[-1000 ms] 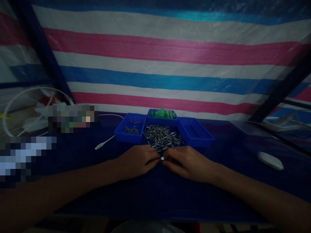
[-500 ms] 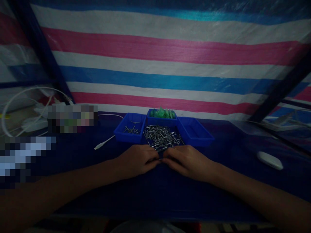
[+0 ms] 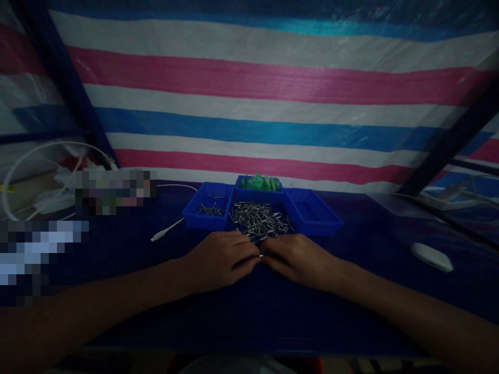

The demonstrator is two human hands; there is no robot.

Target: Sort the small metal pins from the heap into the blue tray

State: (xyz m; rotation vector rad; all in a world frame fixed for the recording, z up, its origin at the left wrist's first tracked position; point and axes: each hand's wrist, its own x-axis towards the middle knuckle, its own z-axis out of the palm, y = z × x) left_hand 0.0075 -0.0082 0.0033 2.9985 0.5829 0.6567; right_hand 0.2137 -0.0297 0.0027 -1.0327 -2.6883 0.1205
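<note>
My left hand [image 3: 228,257] and my right hand [image 3: 298,257] meet at the middle of the blue table, thumbs and fingertips pinched together. Between them shows a small bright bit of a metal screw [image 3: 261,255]; the fingers hide the rest of it. Just beyond my fingertips lies a loose heap of silvery screws [image 3: 259,218]. The left blue bin [image 3: 206,223] has a few similar thin metal pieces [image 3: 211,209] in it. Behind the heap, the back blue bin [image 3: 259,195] is filled with green plastic pieces [image 3: 259,182].
To the right of the heap stands another blue bin [image 3: 317,227]. A white oval case [image 3: 432,257] lies farther right on the table [image 3: 249,317]. A white cable with a plug [image 3: 163,232] lies left of the bins. Striped sheeting [image 3: 273,83] hangs behind.
The screw's round head faced me at first, was then mostly hidden, and now shows as a thin bright sliver. My left fingertips have shifted slightly right, closer to the right ones.
</note>
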